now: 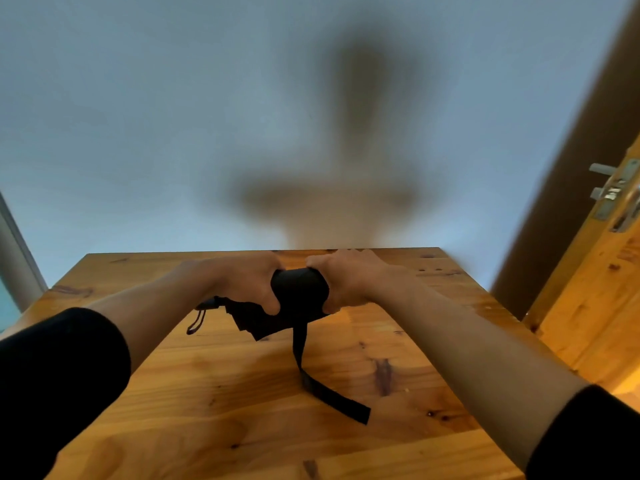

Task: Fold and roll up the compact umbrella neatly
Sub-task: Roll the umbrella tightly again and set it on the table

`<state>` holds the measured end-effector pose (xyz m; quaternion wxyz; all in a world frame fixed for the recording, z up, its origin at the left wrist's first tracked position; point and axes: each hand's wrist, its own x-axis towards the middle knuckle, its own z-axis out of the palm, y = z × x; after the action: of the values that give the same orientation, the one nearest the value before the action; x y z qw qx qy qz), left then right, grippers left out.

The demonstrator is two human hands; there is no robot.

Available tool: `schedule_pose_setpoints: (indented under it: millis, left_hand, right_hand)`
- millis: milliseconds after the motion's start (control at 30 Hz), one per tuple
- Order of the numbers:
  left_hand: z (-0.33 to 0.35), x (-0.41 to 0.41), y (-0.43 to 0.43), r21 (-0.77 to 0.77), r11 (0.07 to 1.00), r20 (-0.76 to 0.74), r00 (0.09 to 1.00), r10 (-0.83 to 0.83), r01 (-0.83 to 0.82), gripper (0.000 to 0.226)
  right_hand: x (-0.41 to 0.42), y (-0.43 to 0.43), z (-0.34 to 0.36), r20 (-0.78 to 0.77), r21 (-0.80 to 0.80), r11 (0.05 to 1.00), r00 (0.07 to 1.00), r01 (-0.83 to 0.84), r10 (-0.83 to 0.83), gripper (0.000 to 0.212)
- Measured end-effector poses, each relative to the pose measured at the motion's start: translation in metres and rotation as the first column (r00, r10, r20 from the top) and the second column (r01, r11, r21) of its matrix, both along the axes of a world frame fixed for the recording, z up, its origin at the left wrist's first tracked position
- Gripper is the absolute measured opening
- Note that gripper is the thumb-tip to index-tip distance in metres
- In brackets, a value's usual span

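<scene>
A black compact umbrella (pixel 298 296) lies crosswise just above the wooden table (pixel 242 393), near its far edge. My left hand (pixel 251 280) grips its left part, where loose fabric folds stick out below. My right hand (pixel 349 278) is closed around its right end. The canopy between my hands is wound into a bundle. Its closure strap (pixel 323 393) hangs down from the bundle and trails over the tabletop toward me. The handle end with a wrist loop (pixel 198 318) pokes out to the left under my left wrist.
A pale wall rises right behind the table's far edge. A wooden door (pixel 595 289) with a metal handle (pixel 613 188) stands open at the right. A grey frame or post (pixel 15 258) is at the left edge.
</scene>
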<state>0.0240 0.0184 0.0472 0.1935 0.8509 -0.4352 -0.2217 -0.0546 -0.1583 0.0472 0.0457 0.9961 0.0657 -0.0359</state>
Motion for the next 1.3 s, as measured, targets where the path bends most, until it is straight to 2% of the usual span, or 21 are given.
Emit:
schedule_pose_setpoints:
  millis: [167,233,333,400,433,467,533,567,633,700,733,833,867,900,967,1033,1100,1167,1200,1233,1300]
  left_hand:
    - [0.003,0.0,-0.002,0.036,0.999,0.04,0.999,0.017,-0.018,0.027]
    - [0.0,0.0,-0.002,0.038,0.999,0.216,0.976,0.027,-0.036,0.036]
    - [-0.005,-0.005,0.001,0.049,0.999,0.575,0.818,-0.029,0.001,0.044]
    - [-0.011,-0.005,0.001,0.028,0.999,0.637,0.77,-0.04,0.028,0.041]
    - [-0.014,-0.004,0.001,0.012,0.999,0.597,0.801,-0.033,0.032,0.038]
    - [-0.016,-0.001,0.0,-0.022,0.999,0.495,0.869,-0.014,0.028,0.036]
    - [-0.016,0.005,0.001,-0.083,0.997,0.177,0.984,0.008,0.007,0.036]
    - [-0.013,0.007,0.003,-0.097,0.995,0.062,0.998,0.007,-0.001,0.037]
    - [-0.007,0.009,0.005,-0.059,0.998,-0.022,1.0,-0.006,0.004,0.032]
    - [-0.003,0.005,0.004,0.021,1.0,-0.01,1.0,-0.012,0.012,0.025]
    - [-0.002,0.0,0.002,0.044,0.999,0.055,0.998,-0.009,0.007,0.026]
    - [-0.005,-0.012,-0.005,0.037,0.999,0.416,0.909,-0.011,-0.005,0.035]
    - [-0.007,-0.013,-0.006,0.025,1.0,0.444,0.896,-0.015,0.005,0.034]
    - [-0.009,-0.012,-0.006,0.018,1.0,0.409,0.912,-0.021,0.015,0.032]
    - [-0.009,-0.008,-0.004,0.005,1.0,0.159,0.987,-0.005,0.005,0.025]
    - [-0.005,-0.006,0.002,0.004,0.999,-0.061,0.998,0.034,-0.034,0.019]
    - [-0.003,-0.007,0.005,0.023,0.998,-0.109,0.993,0.054,-0.052,0.013]
    - [-0.003,-0.009,0.004,0.048,0.997,-0.117,0.991,0.066,-0.06,0.013]
    - [-0.005,-0.01,0.003,0.052,0.997,-0.071,0.996,0.058,-0.055,0.018]
    - [-0.008,-0.011,0.003,0.045,0.998,0.044,0.998,0.036,-0.038,0.025]
    - [-0.013,-0.012,0.0,0.037,0.999,0.372,0.928,-0.007,-0.007,0.036]
  right_hand:
    - [-0.004,-0.003,-0.001,0.13,-0.042,0.996,0.988,-0.077,0.082,0.048]
    - [-0.005,-0.003,0.001,0.121,0.007,0.998,0.991,-0.056,0.054,0.047]
    - [-0.002,-0.009,0.006,-0.011,0.132,0.991,1.0,0.025,-0.024,0.052]
    - [0.0,-0.014,0.008,-0.107,0.221,0.971,0.992,0.09,-0.067,0.057]
    - [0.0,-0.014,0.008,-0.118,0.229,0.968,0.99,0.099,-0.073,0.061]
    - [0.0,-0.014,0.008,-0.099,0.21,0.974,0.993,0.087,-0.067,0.063]
    - [-0.002,-0.013,0.005,0.019,0.116,0.993,0.999,0.023,-0.026,0.061]
    - [-0.003,-0.012,0.003,0.088,0.054,0.998,0.996,-0.017,0.012,0.058]
    - [-0.004,-0.009,0.001,0.15,-0.027,0.998,0.987,-0.056,0.059,0.051]
    - [-0.004,-0.008,0.004,0.085,0.027,0.999,0.996,-0.029,0.027,0.042]
    - [-0.003,-0.009,0.007,0.018,0.101,0.995,1.0,0.005,-0.007,0.036]
    - [-0.001,-0.016,0.008,-0.159,0.315,0.941,0.984,0.125,-0.078,0.029]
    - [-0.002,-0.017,0.008,-0.191,0.345,0.928,0.979,0.14,-0.077,0.032]
    - [-0.001,-0.018,0.006,-0.216,0.351,0.925,0.974,0.144,-0.069,0.037]
    - [-0.001,-0.015,0.003,-0.243,0.302,0.943,0.968,0.138,-0.064,0.049]
    - [-0.002,-0.012,0.002,-0.158,0.159,0.985,0.986,0.07,-0.044,0.056]
    - [-0.005,-0.007,0.001,0.01,-0.01,0.999,0.999,-0.048,0.048,0.05]
    - [-0.006,-0.006,0.0,0.064,-0.014,0.996,0.994,-0.083,0.084,0.04]
    - [-0.007,-0.006,0.001,0.042,0.024,0.998,0.997,-0.064,0.063,0.036]
    - [-0.007,-0.007,0.003,-0.002,0.077,0.997,1.0,-0.028,0.029,0.033]
    - [-0.007,-0.011,0.005,-0.108,0.199,0.979,0.994,0.046,-0.025,0.031]
